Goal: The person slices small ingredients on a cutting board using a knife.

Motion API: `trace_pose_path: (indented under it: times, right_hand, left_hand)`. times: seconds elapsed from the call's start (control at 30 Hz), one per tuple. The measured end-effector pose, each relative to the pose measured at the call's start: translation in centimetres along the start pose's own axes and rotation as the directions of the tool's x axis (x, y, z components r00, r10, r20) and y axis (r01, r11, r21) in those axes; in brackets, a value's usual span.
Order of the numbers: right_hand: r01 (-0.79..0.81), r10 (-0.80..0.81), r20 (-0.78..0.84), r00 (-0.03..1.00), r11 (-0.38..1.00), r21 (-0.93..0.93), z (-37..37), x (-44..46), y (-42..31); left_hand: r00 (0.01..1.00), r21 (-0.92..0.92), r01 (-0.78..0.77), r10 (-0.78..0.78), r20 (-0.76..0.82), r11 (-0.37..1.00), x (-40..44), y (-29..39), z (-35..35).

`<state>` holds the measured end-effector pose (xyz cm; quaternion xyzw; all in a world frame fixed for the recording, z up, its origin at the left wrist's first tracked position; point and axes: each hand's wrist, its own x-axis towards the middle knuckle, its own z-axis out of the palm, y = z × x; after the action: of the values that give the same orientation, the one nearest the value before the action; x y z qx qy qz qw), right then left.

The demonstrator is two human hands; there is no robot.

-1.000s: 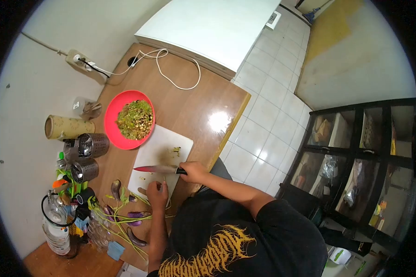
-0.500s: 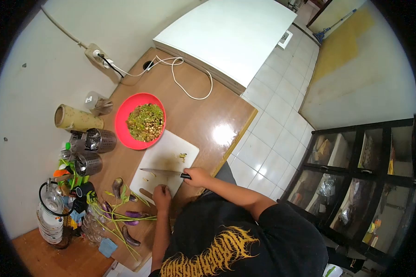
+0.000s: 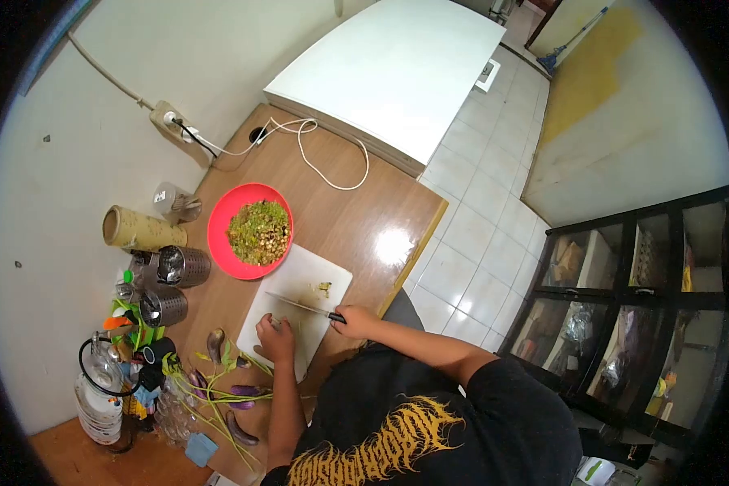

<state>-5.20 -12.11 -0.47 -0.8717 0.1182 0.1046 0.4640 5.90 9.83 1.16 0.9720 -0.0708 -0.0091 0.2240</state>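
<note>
My right hand (image 3: 354,321) is closed round the black handle of a kitchen knife (image 3: 306,305), whose blade points left across the white cutting board (image 3: 329,271). Just below the blade, my left hand (image 3: 276,338) rests over the board with its fingers curled around a small greyish piece I cannot make out. Small scraps (image 3: 324,287) lie on the board's right part. Against the board's far edge stands a red bowl (image 3: 219,251) of chopped green and brown pieces (image 3: 257,232). Left of the board, purple eggplants (image 3: 245,397) lie among long green beans (image 3: 219,395).
Metal utensil holders (image 3: 188,266), a bamboo-like cylinder (image 3: 142,227) and a clear stick container (image 3: 177,202) line the wall. Stacked dishes (image 3: 97,409) are at lower left. A white cable (image 3: 336,185) crosses the wooden table (image 3: 324,215). A dark glass-fronted cabinet (image 3: 624,300) stands right.
My left hand has moved up the board, nearer the blade, and turned its fingers. The knife has tilted, its tip now further up than its handle. The whole view has shifted slightly.
</note>
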Motion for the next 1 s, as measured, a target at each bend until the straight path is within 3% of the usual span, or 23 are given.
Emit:
trace_pose_path:
  times: [0.03, 0.13, 0.2, 0.37, 0.43, 0.57, 0.63, 0.77, 0.87, 0.93, 0.97, 1.0]
  right_hand:
    - [-0.022, 0.022, 0.022, 1.000, 1.000, 0.009, -0.1, -0.3, -0.1]
    - [-0.030, 0.030, 0.054, 0.998, 1.000, 0.001, -0.7, -0.3, -0.7]
    - [-0.108, 0.107, 0.028, 0.994, 0.992, 0.064, -1.0, -0.9, -1.7]
    - [-0.107, 0.108, 0.105, 0.989, 0.994, -0.012, -2.4, -0.5, -2.5]
    - [-0.106, 0.112, 0.113, 0.987, 0.993, -0.053, -1.6, -0.6, -2.1]
    - [-0.059, 0.066, 0.135, 0.989, 0.997, -0.054, -1.0, -1.3, -3.2]
    - [-0.064, 0.074, 0.143, 0.987, 0.995, -0.073, -0.8, -1.5, -3.9]
    - [-0.057, 0.072, 0.158, 0.985, 0.994, -0.095, -0.2, -1.2, -4.1]
    - [-0.034, 0.044, 0.158, 0.987, 0.997, -0.068, 0.0, -1.5, -4.7]
    - [-0.045, 0.055, 0.142, 0.988, 0.996, -0.073, 0.0, -1.6, -5.1]
    - [-0.056, 0.066, 0.133, 0.989, 0.995, -0.077, 0.2, -1.8, -5.3]
    - [-0.049, 0.061, 0.146, 0.987, 0.995, -0.082, -0.1, -1.8, -5.6]
  left_hand:
    - [0.999, -0.102, -0.016, 0.013, -0.030, 0.995, 0.7, -0.6, 0.7]
    - [0.998, -0.118, 0.004, 0.004, 0.066, 0.993, 1.6, -1.9, 1.7]
    - [0.999, -0.152, 0.013, -0.007, 0.045, 0.988, 1.4, -2.4, 2.1]
    - [0.999, -0.226, 0.051, -0.051, 0.004, 0.973, 1.1, -3.1, 1.9]
    - [0.991, -0.078, 0.131, -0.131, 0.008, 0.988, 0.4, -2.9, 0.9]
    - [0.989, -0.097, 0.148, -0.146, 0.026, 0.984, 0.1, -3.3, 0.4]
    - [0.987, 0.003, 0.140, -0.140, 0.082, 0.990, 0.0, -3.4, 0.5]
    - [0.996, -0.103, 0.088, -0.086, 0.025, 0.991, -0.8, -4.0, 1.6]
    - [0.997, 0.047, 0.075, -0.075, -0.010, 0.996, -1.7, -2.6, 0.5]
    - [0.998, -0.244, 0.039, -0.029, 0.047, 0.969, -1.9, -2.9, 1.7]
    - [0.998, -0.246, 0.043, -0.033, 0.045, 0.968, -2.0, -2.9, 2.6]
    - [0.993, -0.320, -0.108, 0.116, 0.005, 0.941, -2.2, -2.7, 3.5]
